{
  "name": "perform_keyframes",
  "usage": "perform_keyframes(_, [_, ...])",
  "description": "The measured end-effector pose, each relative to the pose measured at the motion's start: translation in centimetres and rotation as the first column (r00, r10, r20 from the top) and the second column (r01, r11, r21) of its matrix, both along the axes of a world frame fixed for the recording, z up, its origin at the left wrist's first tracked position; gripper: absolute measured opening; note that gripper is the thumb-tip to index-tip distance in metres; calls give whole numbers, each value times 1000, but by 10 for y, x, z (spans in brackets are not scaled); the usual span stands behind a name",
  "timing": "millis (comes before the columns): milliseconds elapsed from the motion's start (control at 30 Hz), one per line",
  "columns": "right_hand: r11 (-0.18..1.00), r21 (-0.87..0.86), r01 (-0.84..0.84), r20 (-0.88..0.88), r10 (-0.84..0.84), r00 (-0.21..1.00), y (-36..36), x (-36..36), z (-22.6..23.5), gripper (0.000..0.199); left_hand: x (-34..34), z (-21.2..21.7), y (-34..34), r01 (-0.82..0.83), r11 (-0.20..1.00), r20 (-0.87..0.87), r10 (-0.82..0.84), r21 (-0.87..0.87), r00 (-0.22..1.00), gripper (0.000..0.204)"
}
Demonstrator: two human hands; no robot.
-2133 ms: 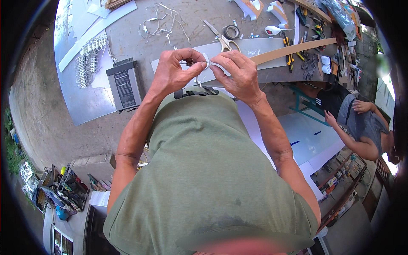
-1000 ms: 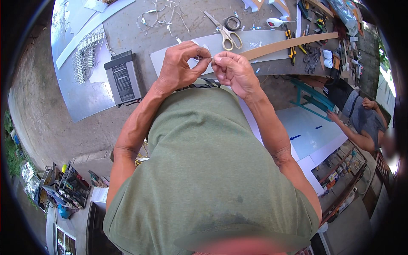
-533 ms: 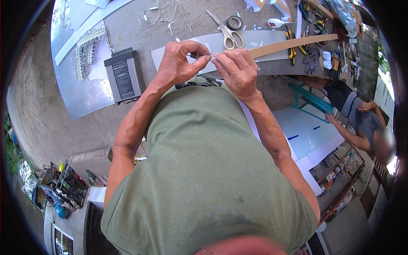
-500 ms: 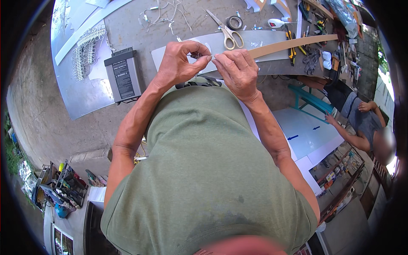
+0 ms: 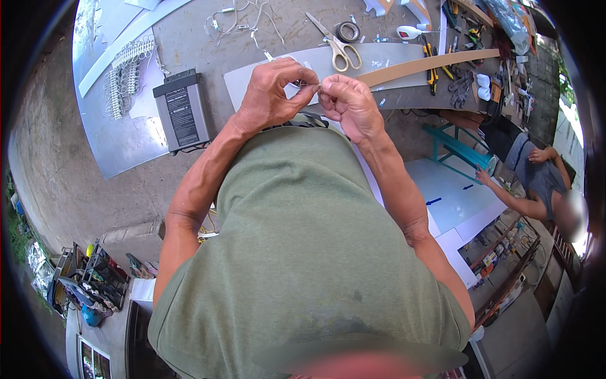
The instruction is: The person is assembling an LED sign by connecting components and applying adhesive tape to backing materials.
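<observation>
Over the table's near edge, my left hand (image 5: 276, 93) is closed, thumb and forefinger pinching a thin wire (image 5: 320, 86). My right hand (image 5: 355, 108) meets it fingertip to fingertip and pinches at the same wire; its other fingers are curled. The wire's exact end is too small to make out. A string of white wires with small modules (image 5: 238, 27) lies beyond, one lead running down to my left hand. Scissors with cream handles (image 5: 342, 55) lie past my right hand on a pale sheet (image 5: 404, 78), beside a dark tape roll (image 5: 348, 31).
A grey power supply box (image 5: 180, 110) stands left of my arm, near a coiled module string (image 5: 129, 77). Right of my hands lie a brown curved strip (image 5: 435, 65), pliers (image 5: 431, 71) and a white bottle (image 5: 409, 32). Another person (image 5: 536, 170) touches a teal frame (image 5: 457, 150) at right.
My right hand has turned at the wrist, its palm side now showing more. Both pinches have moved slightly right. The other person's teal frame has shifted a little.
</observation>
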State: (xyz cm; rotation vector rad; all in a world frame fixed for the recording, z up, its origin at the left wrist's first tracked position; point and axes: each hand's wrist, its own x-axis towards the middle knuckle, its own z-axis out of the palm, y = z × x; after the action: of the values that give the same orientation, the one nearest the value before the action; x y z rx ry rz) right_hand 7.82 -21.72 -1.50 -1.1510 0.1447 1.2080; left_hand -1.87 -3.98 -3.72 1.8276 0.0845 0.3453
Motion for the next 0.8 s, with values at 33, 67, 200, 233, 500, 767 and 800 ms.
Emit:
perform_keyframes(33, [1000,-2,0,0,0,1000,-2,1,2,12,0,0,0,1,1000,-7,-2,-12,1000,9])
perform_keyframes(67, [998,-46,-40,110,44,993,-2,2,5,13,0,0,1,3,1000,-7,-3,-14,1000,9])
perform_keyframes(200, [953,-303,2,785,248,567,0,-6,12,18,-1,2,7,7,992,-119,-22,-123,993,9])
perform_keyframes(233, [953,-303,1,785,249,567,1,-5,11,18,-1,1,8,9,989,-145,-30,-147,989,10])
perform_keyframes(500, [975,-219,-36,920,194,-342,3,-2,1,28,-2,1,8,21,986,-194,-54,-167,979,12])
perform_keyframes(767, [965,-261,-37,957,253,-145,3,-3,7,18,-1,2,4,10,990,-175,-34,-141,984,11])
perform_keyframes(800, [952,-302,-41,953,303,22,3,-4,7,15,-1,1,3,1,993,-121,-16,-121,993,10])
